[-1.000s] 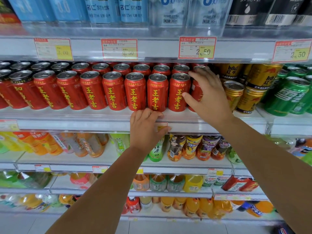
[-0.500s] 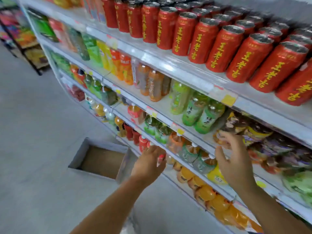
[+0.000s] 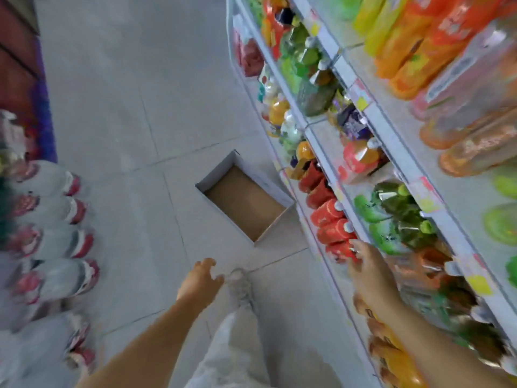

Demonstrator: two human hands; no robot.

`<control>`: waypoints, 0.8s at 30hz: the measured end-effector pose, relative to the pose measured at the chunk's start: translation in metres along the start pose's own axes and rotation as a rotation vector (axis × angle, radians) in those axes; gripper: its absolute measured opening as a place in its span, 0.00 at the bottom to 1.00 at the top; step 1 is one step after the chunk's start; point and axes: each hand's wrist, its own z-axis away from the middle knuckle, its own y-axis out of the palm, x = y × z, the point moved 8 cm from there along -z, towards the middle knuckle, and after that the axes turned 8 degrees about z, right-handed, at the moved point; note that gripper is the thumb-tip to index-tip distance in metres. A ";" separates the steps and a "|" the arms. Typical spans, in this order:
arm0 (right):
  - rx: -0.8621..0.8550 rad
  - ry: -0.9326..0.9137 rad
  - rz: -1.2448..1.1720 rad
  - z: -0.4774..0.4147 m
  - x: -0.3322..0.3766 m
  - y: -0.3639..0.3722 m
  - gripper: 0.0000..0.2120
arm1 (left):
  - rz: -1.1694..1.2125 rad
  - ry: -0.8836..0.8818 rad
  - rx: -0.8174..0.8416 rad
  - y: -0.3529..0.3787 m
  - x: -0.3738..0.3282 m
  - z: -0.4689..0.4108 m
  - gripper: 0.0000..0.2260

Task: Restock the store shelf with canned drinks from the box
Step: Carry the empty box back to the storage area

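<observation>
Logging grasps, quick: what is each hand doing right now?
Left hand: open, fingers loosely curled, holding nothing.
Right hand: open, holding nothing, though blurred.

We look down at the open box (image 3: 244, 203) on the floor (image 3: 126, 107), just beside the store shelf (image 3: 402, 163), its brown bottom showing. Our left hand (image 3: 200, 279) hangs loosely curled; our right hand (image 3: 367, 275) spreads near blurred red bottles (image 3: 333, 219).

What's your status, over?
Left hand and right hand empty. Box on floor beside shelf, no cans visible inside. Nothing seen blocking the box.
</observation>
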 end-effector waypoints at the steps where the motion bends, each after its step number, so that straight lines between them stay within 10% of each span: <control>1: 0.041 -0.011 -0.004 -0.020 0.012 0.013 0.17 | 0.021 -0.021 0.002 -0.004 0.000 -0.015 0.21; 24: 0.556 -0.240 0.422 -0.469 0.091 0.354 0.26 | 0.620 -0.583 -0.174 0.104 0.033 -0.372 0.27</control>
